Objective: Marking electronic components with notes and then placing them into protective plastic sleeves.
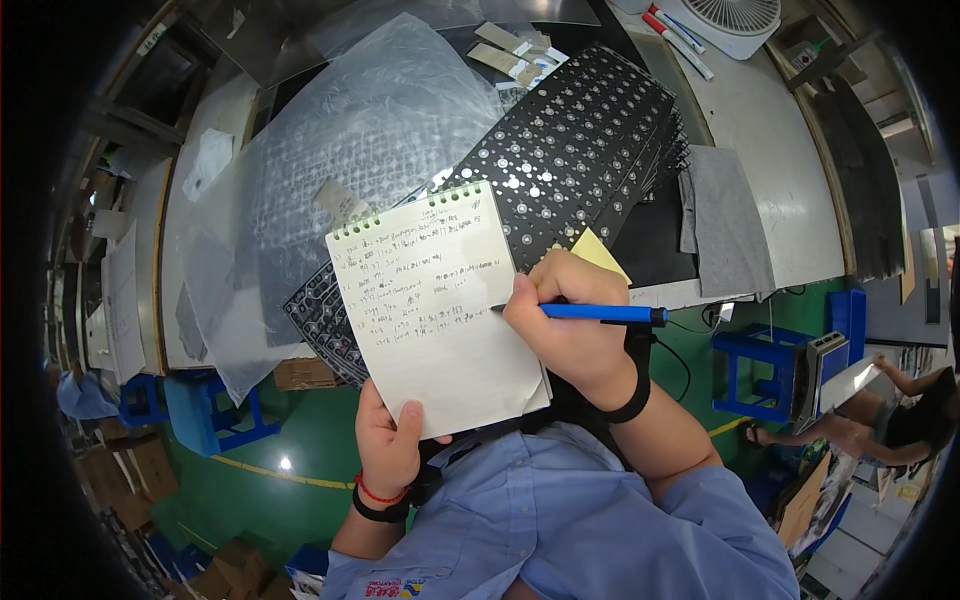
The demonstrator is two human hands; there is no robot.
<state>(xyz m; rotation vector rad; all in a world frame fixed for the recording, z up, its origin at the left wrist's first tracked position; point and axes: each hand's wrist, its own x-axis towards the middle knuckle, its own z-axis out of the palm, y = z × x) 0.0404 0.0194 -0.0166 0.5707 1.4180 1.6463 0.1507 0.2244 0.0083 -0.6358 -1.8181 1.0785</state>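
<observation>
A spiral notepad [450,370] with green rings along its top lies open and slightly tilted, its page half covered with handwriting. At its lower left corner my left hand [392,440] grips it, thumb on the page and the other fingers mostly hidden underneath. My right hand [575,325] is closed round a blue marker pen [610,314], whose dark tip meets the page near its right edge, at the end of the lowest written lines. Just behind my right hand, a yellow paper note [602,256] sticks out.
A stack of black perforated sheets [560,150] with round silvery dots lies beyond the notepad. Clear plastic film [350,110] spreads to its left, grey cloths [730,220] to its right. Markers [680,42] and a white fan [732,20] are at the back right. Another person [900,420] sits far right, by blue stools [765,365].
</observation>
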